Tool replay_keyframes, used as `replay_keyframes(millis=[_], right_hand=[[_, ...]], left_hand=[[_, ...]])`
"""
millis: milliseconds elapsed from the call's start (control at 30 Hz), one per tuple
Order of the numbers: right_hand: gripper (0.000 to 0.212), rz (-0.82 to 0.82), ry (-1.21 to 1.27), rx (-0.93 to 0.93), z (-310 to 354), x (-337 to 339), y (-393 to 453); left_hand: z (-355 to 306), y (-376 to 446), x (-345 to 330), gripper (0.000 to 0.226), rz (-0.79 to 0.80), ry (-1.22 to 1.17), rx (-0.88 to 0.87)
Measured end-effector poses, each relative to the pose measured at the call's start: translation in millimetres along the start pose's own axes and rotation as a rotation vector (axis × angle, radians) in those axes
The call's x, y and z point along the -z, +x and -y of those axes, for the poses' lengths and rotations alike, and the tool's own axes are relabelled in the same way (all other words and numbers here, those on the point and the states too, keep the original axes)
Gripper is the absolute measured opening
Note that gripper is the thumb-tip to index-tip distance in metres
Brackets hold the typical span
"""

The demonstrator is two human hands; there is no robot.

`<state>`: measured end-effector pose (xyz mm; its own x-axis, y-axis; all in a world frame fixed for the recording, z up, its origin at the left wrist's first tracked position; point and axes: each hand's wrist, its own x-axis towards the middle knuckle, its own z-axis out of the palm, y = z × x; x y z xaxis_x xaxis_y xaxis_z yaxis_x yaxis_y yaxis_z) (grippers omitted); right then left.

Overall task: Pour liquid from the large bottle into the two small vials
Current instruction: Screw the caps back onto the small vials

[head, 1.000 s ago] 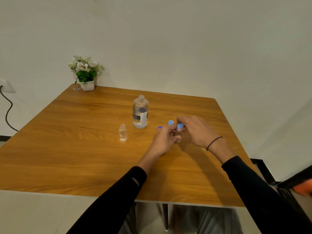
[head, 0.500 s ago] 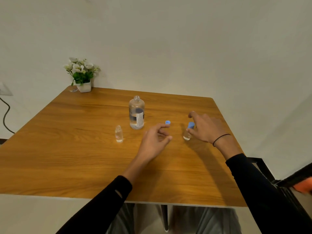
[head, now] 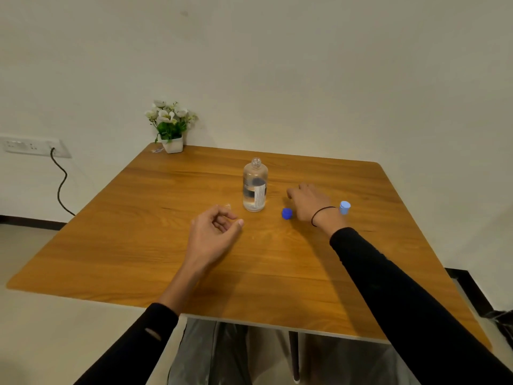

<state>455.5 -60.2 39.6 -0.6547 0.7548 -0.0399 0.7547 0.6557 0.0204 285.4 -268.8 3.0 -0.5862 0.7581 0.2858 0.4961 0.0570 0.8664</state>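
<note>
Left hand (head: 213, 232) curled, right hand (head: 309, 202) flat

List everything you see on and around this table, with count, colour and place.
Table: one, orange-brown wood, against the wall.
Large bottle: one, clear, uncapped, upright at centre.
Vial: one, light blue cap, right of the right hand.
Second vial: one, clear, mostly hidden behind the left hand.
Cap: one, dark blue, loose, right of the bottle.
Potted flowers: one, white, far left corner.
Cable: one, black, plugged into the wall socket.
Left hand: curled, empty.
Right hand: flat, black wristband.
</note>
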Motion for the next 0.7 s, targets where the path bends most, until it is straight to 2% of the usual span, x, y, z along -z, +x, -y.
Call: replay_keyframes(millis=[200,267,367,400,467,533,633,700], right_hand=[[0.026,0.006,-0.033,-0.012,0.0,-1.8,0.1],[0.033,-0.060,0.064,-0.023,2.9,8.5,-4.6],[0.062,-0.176,0.383,0.093,20.3,19.5,-18.7],[0.059,-0.200,0.491,0.150,31.3,21.4,-24.3],[0.040,-0.267,0.613,0.230,57.1,22.4,-32.5],[0.026,-0.367,0.648,0.210,82.4,23.1,-37.4],[0.017,-0.525,0.672,0.160,108.5,24.4,-37.1],[0.015,-0.547,0.665,0.202,116.9,21.5,-32.6]], left_hand=[[23.4,8.3,22.2,0.026,-0.022,0.018,0.061],[31.4,11.5,26.8,0.033,-0.010,0.012,0.082],[39.1,15.8,27.0,0.044,0.050,0.012,0.106],[40.5,17.1,25.9,0.049,0.071,0.027,0.107],[42.0,19.5,22.4,0.056,0.097,0.071,0.086],[40.9,21.6,17.7,0.058,0.105,0.102,0.055],[38.0,24.1,10.9,0.053,0.097,0.115,0.017],[38.7,25.4,8.5,0.048,0.095,0.127,-0.002]])
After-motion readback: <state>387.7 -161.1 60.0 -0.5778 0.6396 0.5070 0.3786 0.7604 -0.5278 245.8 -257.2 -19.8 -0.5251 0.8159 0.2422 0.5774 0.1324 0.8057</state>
